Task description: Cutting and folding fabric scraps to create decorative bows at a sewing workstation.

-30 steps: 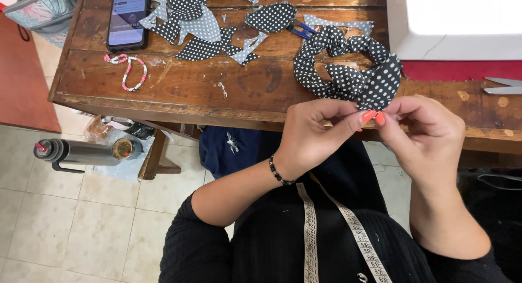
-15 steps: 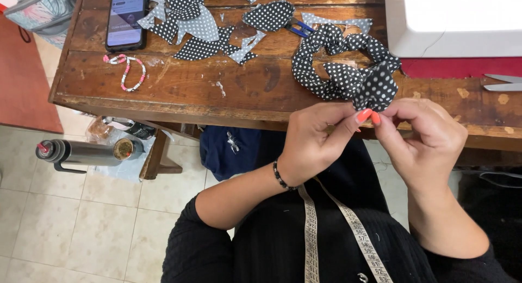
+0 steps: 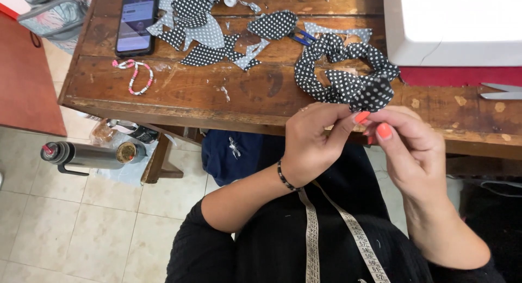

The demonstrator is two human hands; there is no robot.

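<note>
1. Lying on the near edge of the wooden tabletop (image 3: 217, 92), the black polka-dot fabric ring (image 3: 340, 79) curls in a gathered loop, its nearest end raised into both hands.
2. The left hand (image 3: 312, 139) has its fingers (image 3: 348, 122) pressed together on that near end of the ring, thumb and forefinger pinching the cloth.
3. The right hand (image 3: 410, 147) meets it from the other side, fingers drawn together at the same spot; whether they grip the cloth or something finer, I cannot tell.
4. Just behind the ring lie dotted fabric scraps (image 3: 209, 38), black and grey, with a blue hair clip (image 3: 300, 37) among them.
5. A white sewing machine (image 3: 451, 24) stands to the right, and scissor blades (image 3: 500, 91) show at the right edge.
6. Further left rest a phone (image 3: 136, 19) and a pink-and-white bead bracelet (image 3: 137, 76).
7. A measuring tape (image 3: 331, 234) hangs over the person's black top.
8. On the tiled floor (image 3: 65, 228) beside the tabletop lies a metal flask (image 3: 87, 154).
</note>
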